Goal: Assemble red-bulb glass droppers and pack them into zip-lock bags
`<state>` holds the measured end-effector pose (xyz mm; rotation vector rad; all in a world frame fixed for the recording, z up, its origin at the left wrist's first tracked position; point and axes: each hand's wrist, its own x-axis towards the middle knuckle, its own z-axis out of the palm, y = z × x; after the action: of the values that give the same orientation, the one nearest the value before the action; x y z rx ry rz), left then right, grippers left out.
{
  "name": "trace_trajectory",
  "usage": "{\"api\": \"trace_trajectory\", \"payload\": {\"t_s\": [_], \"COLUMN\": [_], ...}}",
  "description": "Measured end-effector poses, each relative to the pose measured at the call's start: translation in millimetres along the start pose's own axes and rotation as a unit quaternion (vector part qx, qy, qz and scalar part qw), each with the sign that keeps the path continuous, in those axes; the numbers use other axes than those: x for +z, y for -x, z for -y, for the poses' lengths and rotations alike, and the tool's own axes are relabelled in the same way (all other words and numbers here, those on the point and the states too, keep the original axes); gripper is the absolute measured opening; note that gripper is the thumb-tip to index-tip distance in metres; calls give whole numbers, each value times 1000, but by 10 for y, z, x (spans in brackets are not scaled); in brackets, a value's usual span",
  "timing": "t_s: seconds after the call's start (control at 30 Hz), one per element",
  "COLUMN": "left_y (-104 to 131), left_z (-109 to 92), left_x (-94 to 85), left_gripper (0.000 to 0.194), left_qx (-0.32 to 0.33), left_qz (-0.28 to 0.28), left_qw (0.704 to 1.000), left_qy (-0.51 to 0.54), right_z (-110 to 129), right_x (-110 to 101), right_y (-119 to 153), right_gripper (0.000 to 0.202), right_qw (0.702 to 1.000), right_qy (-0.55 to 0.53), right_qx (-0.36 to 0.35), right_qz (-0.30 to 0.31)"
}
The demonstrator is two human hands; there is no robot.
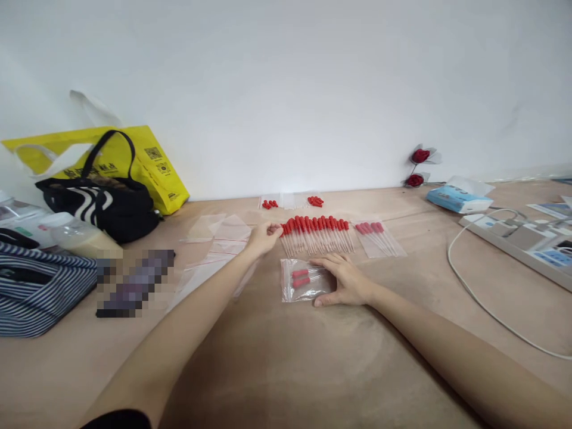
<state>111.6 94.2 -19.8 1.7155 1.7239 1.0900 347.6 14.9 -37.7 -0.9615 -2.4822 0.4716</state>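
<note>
A row of clear droppers with red bulbs (319,235) lies at the middle of the table. My left hand (267,235) is at the row's left end, its fingers pinched on a red bulb there. Nearer to me, a clear zip bag (288,292) holds red-bulbed droppers (301,277). My right hand (346,280) rests on the right part of this bag, fingers and thumb spread, covering some of what is inside. Right of the row lies another bag with several droppers (375,229). Flat clear bags (227,238) are spread left of my left hand.
Small bags with loose red bulbs (315,201) lie by the wall. At the left are a yellow bag (165,185), a black bag (134,205), a bottle (75,235) and a striped bag (49,292). A tissue pack (460,198), power strip (527,247) and cable (469,292) are right.
</note>
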Motion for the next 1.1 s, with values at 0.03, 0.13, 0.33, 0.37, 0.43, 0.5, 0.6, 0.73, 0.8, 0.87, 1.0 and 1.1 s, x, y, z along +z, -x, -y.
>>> {"api": "trace_trajectory", "payload": {"t_s": [0.03, 0.13, 0.33, 0.37, 0.43, 0.5, 0.6, 0.73, 0.8, 0.87, 1.0, 1.1], "left_y": [-120, -389, -516, -504, -459, -371, -115, 409, 653, 828, 969, 991], "left_z": [-15, -50, -112, -139, -206, -269, -283, -117, -8, 73, 121, 103], "left_x": [56, 234, 391, 383, 327, 211, -52, -381, -465, -488, -423, -352], "left_gripper": [15, 18, 20, 21, 21, 21, 22, 29, 36, 41, 40, 36], "left_qx": [-9, -47, -85, -83, -70, -48, -22, -16, -25, -42, -45, -38], "left_qz": [-5, -19, -23, -24, -25, -29, -45, -99, -132, -146, -148, -145], "left_qw": [1000, 998, 996, 996, 996, 994, 986, 971, 957, 945, 942, 943], "left_qy": [-10, -30, -3, 12, 51, 96, 161, 218, 259, 288, 297, 299], "right_z": [-1, -8, -12, -10, -5, 0, 2, 1, 1, 2, -1, -13], "right_x": [-1, -4, -7, -8, -11, -13, -14, -8, -4, -2, -3, 2], "right_y": [-2, -8, -17, -17, -16, -14, -9, 2, 7, 11, 14, 12], "right_gripper": [82, 82, 84, 84, 83, 82, 82, 84, 84, 83, 82, 83], "right_qw": [1000, 1000, 1000, 1000, 1000, 1000, 1000, 1000, 1000, 1000, 1000, 1000], "right_qy": [-1, 0, 6, 5, 4, 3, 1, 1, 3, 4, 7, 9], "right_qx": [0, -4, -3, -2, -2, -3, -4, 1, 2, 3, 3, 2], "right_qz": [1, 5, 10, 10, 9, 8, 8, 6, 6, 6, 8, 11]}}
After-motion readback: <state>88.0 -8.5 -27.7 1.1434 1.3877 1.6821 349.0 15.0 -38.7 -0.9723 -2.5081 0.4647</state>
